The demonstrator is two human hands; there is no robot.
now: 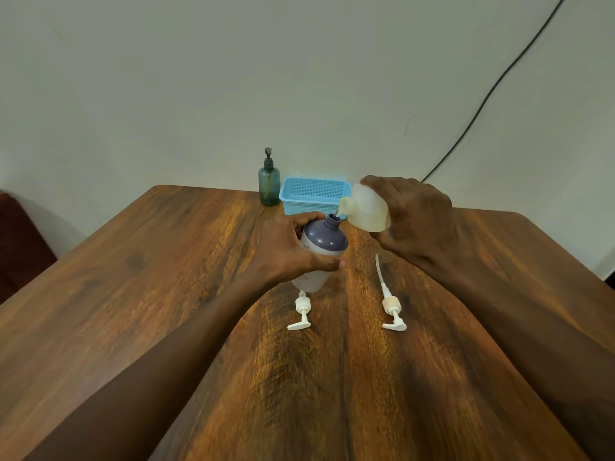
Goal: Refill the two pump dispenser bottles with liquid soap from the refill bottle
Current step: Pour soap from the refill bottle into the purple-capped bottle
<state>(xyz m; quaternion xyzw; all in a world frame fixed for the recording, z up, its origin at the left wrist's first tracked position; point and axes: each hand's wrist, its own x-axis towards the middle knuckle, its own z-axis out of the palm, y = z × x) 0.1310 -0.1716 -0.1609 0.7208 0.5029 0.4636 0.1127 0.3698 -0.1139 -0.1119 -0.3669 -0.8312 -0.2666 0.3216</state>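
Observation:
My left hand (pixel 289 247) grips a purple-topped dispenser bottle (pixel 324 239) with a pale body, standing on the table with its neck open. My right hand (pixel 412 217) holds a translucent refill bottle (pixel 364 207) tipped on its side, its mouth just above and touching the purple neck. A thin stream shows at the mouth. Two white pump heads lie on the table: one (pixel 301 311) right below the purple bottle, the other (pixel 391 306) with a long tube to the right.
At the back edge of the wooden table (pixel 166 261) stand a green pump bottle (pixel 269 183) and a blue plastic basket (pixel 312 194). A black cable (pixel 492 91) runs down the wall. A dark red seat (pixel 20 241) is at left.

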